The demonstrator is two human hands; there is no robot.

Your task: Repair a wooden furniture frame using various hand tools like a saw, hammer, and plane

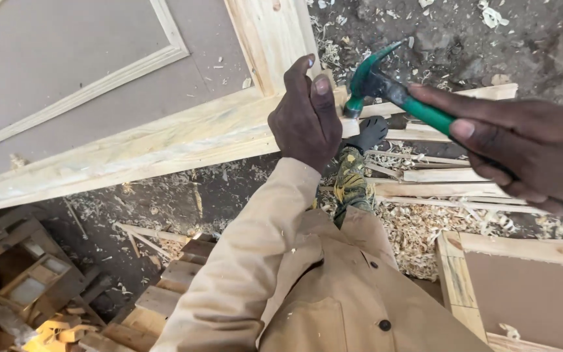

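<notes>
- Grip first: the right hand [529, 153] is closed around the green handle of a claw hammer [386, 88], whose head hangs just beside the corner of the pale wooden door frame [164, 140].
- The left hand [304, 117] clasps that same corner, fingers curled over the edge, thumb up close to the hammer head.
- Best practice here, as I judge it: keep the left thumb back from the strike point, and tap short and square.
- The frame rests tilted above the floor [184, 195], which is strewn with wood shavings [418, 228] and loose strips [438, 176].
- A second panel [522, 287] lies at the lower right.
</notes>
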